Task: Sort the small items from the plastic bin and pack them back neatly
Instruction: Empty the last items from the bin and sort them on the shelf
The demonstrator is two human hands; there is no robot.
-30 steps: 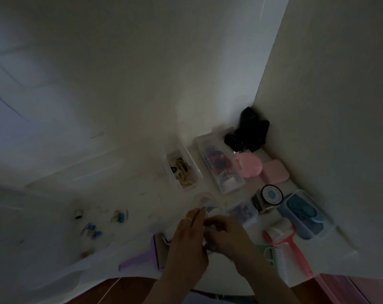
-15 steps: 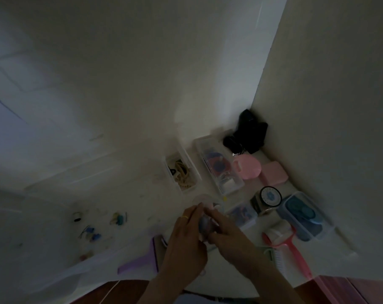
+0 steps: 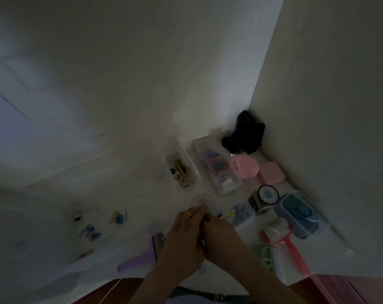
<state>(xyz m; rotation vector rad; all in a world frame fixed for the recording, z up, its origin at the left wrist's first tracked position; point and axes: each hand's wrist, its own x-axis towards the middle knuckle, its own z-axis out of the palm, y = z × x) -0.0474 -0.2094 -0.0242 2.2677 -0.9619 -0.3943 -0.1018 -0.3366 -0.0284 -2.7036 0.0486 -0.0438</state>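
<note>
My left hand, with a ring on one finger, and my right hand are pressed together low in the middle of the white table. Their curled fingers close on a small item between them, almost wholly hidden; a pale sliver shows. At the left stands the large translucent plastic bin, with loose small items and a little roll on its floor. Just past my fingertips lies a small clear round case.
Small clear boxes hold hair ties, blue and red pieces and beads. A pink cup, pink box, tape roll, blue-lidded box, red-handled roller, green brush, purple scraper and black gear crowd the right.
A bluish round item showed between my fingertips half a second ago; my hands have since closed tighter together and hide it. They stay in the same place.
</note>
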